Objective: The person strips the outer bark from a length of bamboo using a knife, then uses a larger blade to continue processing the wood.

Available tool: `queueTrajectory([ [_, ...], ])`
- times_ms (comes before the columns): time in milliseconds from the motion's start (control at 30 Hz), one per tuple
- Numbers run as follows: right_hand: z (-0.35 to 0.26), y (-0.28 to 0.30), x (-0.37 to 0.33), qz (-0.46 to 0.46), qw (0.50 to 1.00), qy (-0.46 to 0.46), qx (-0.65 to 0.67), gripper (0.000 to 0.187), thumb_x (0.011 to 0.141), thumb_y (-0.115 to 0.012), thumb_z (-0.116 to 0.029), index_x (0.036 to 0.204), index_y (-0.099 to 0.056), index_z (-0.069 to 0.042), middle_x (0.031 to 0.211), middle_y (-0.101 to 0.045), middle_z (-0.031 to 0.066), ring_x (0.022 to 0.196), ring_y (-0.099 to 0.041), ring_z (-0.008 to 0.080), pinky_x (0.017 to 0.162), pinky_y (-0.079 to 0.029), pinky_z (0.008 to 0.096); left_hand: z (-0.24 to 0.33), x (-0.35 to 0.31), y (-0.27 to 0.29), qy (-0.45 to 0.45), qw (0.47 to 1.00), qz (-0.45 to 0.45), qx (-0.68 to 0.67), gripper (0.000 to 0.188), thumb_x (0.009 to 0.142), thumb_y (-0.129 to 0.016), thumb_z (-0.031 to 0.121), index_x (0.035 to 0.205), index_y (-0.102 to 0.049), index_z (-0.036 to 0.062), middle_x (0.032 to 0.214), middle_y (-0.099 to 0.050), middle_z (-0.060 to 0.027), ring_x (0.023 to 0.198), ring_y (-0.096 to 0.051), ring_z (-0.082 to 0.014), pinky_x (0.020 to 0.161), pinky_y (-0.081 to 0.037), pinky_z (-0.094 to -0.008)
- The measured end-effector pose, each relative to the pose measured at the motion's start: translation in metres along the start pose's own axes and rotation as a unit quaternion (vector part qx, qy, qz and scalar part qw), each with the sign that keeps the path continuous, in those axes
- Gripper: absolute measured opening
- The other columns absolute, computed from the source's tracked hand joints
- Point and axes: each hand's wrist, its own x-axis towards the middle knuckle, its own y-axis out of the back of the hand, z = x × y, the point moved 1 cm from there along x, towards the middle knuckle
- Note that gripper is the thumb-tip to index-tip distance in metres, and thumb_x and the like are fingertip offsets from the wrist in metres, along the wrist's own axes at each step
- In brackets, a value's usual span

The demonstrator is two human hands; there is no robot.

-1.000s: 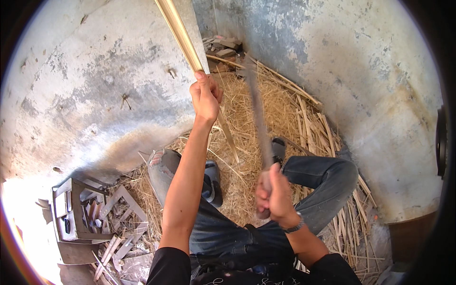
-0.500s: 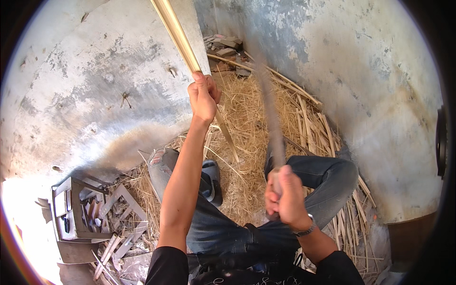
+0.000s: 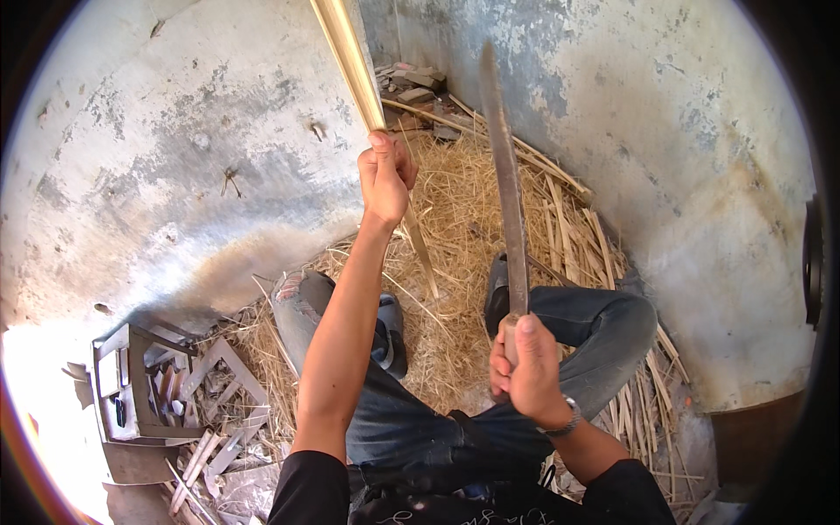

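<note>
My left hand (image 3: 386,178) is closed round a long pale strip of split bamboo (image 3: 352,70). The strip runs up past the top edge of the picture, and its lower end slants down to the straw-covered floor. In my right hand (image 3: 530,366) I grip the wooden handle of a machete (image 3: 506,175). Its long, dark, slightly curved blade points upward, well to the right of the bamboo and not touching it.
Shavings (image 3: 451,227) cover the floor between my bent knees. Split strips (image 3: 643,407) lie along the right wall. Broken bricks (image 3: 418,83) fill the far corner. At the lower left a wooden frame (image 3: 166,430) stands amid scraps. Peeling plaster walls (image 3: 201,122) close in both sides.
The machete, blurred by motion before, is now sharp and nearly still, its handle about where it was. My left hand and the bamboo strip have shifted slightly right.
</note>
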Motion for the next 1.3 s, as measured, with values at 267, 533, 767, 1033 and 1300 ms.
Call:
queueTrajectory([
  [267,0.079,0.021,-0.003,-0.033,0.976,-0.214,0.002,0.047,0.109,-0.047,-0.05,0.088,-0.049,-0.008,0.064,-0.05,0.0009,0.044,-0.047,0.0084,0.039,-0.04,0.0259,0.006,0.002,0.011,0.018,0.999,-0.025,-0.022,0.064,0.106,-0.038,0.065,0.068,-0.027,0.0156,0.061,-0.024,0.0057,0.05,-0.022,-0.0079,0.045,-0.02,-0.0282],
  [533,0.062,0.013,0.003,-0.03,0.964,-0.257,0.063,0.051,0.108,-0.047,-0.055,0.092,-0.049,-0.007,0.063,-0.045,-0.0014,0.045,-0.044,0.0075,0.041,-0.038,0.0243,0.019,0.017,0.005,-0.027,0.999,0.023,0.017,0.068,0.107,-0.032,0.065,0.064,-0.033,0.0123,0.056,-0.029,0.0037,0.046,-0.027,-0.0087,0.044,-0.021,-0.0282],
  [767,0.015,-0.011,0.007,0.031,0.997,0.041,-0.051,0.048,0.108,-0.049,-0.053,0.091,-0.045,-0.008,0.063,-0.045,-0.0007,0.045,-0.045,0.008,0.041,-0.039,0.0267,0.025,0.015,-0.01,-0.011,1.0,0.023,0.012,0.063,0.107,-0.037,0.062,0.066,-0.027,0.0166,0.059,-0.024,0.0061,0.047,-0.021,-0.0075,0.042,-0.018,-0.0279],
  [1033,0.072,0.036,-0.005,0.007,0.94,-0.336,0.051,0.054,0.107,-0.047,-0.059,0.094,-0.05,-0.007,0.062,-0.044,-0.0014,0.044,-0.041,0.008,0.041,-0.038,0.0263,0.021,0.008,0.034,-0.001,0.998,0.066,-0.014,0.067,0.106,-0.037,0.065,0.064,-0.026,0.0141,0.055,-0.023,0.0046,0.043,-0.019,-0.0089,0.041,-0.017,-0.0297],
  [1300,0.077,0.001,-0.004,-0.018,0.997,-0.042,-0.064,0.045,0.109,-0.047,-0.049,0.095,-0.047,-0.007,0.061,-0.045,0.0015,0.045,-0.045,0.0084,0.041,-0.039,0.0256,0.032,0.014,0.034,0.007,0.998,0.059,0.004,0.068,0.102,-0.038,0.074,0.065,-0.022,0.0182,0.058,-0.018,0.0062,0.049,-0.014,-0.0088,0.045,-0.014,-0.03],
])
